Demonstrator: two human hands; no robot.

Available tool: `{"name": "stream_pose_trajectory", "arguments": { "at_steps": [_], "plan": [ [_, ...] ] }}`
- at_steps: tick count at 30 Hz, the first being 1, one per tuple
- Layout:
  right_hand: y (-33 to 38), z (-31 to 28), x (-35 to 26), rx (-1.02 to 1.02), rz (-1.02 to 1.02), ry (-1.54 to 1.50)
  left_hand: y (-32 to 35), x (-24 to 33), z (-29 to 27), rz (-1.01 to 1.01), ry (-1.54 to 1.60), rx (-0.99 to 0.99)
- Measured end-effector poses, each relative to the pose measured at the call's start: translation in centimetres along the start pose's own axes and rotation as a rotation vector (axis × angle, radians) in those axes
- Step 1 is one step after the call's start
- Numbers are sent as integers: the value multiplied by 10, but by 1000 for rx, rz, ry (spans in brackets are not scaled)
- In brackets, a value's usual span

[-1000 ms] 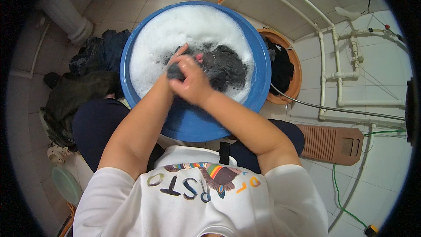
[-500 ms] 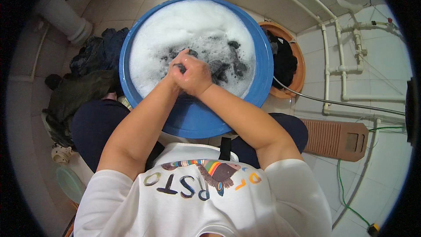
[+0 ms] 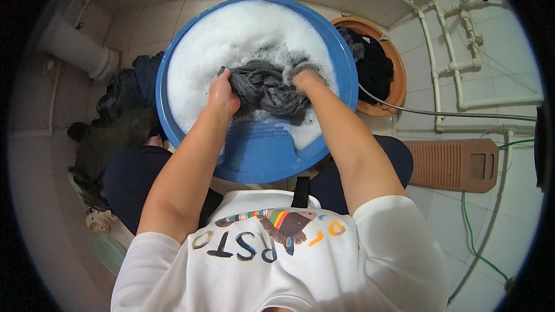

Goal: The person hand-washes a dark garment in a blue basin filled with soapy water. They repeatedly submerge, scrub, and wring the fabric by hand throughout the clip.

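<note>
Dark grey garment: I see it bunched between both hands, amid the foam in the blue tub, just beyond the tub's ridged slope.
Left hand: on my feed it is closed on the garment's left end, thumb uppermost.
Right hand: it grips the right end, some fingers hidden by cloth.
Handling: I judge it soft, limp, heavy with water and slippery with suds; hardly fragile.
Hold: I favour thick, gathered folds at both ends, since a thin pinch could slide off.
Right of tub: black clothes in an orange basin.
</note>
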State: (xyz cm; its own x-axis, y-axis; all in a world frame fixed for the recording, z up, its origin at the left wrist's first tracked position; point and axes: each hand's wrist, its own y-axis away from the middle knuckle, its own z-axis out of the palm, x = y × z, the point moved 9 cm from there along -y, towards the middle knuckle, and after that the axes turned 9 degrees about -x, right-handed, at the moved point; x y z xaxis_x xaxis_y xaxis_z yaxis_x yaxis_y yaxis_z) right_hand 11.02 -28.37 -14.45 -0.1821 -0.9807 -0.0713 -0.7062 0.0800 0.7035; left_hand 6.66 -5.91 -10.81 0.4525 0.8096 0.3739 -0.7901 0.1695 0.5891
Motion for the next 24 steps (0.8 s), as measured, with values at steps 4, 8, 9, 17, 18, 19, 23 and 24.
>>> {"name": "stream_pose_trajectory", "arguments": {
  "at_steps": [4, 8, 9, 17, 18, 19, 23, 24],
  "plan": [
    [89, -59, -43, 564, -129, -453, -6, -3, 8, 37, -67, -120],
    [165, -63, -139, 643, -780, -563, 3, -5, 22, -97, -34, -302],
    [186, -57, -159, 678, -919, -518, 3, -8, 30, -231, 155, -833],
    [186, -74, -132, 895, -728, -508, 1, -16, 4, 37, -122, -216],
    [164, -76, -111, 858, -613, -611, 11, -26, 16, -68, -151, -148],
    [152, -76, -96, 815, -505, -714, 25, -34, 27, -164, -181, -74],
    [199, -60, -149, 809, -819, -598, 4, -28, 30, -135, 192, -857],
    [211, -51, -163, 717, -874, -574, 0, -30, 24, -121, 132, -762]
  ]
}}
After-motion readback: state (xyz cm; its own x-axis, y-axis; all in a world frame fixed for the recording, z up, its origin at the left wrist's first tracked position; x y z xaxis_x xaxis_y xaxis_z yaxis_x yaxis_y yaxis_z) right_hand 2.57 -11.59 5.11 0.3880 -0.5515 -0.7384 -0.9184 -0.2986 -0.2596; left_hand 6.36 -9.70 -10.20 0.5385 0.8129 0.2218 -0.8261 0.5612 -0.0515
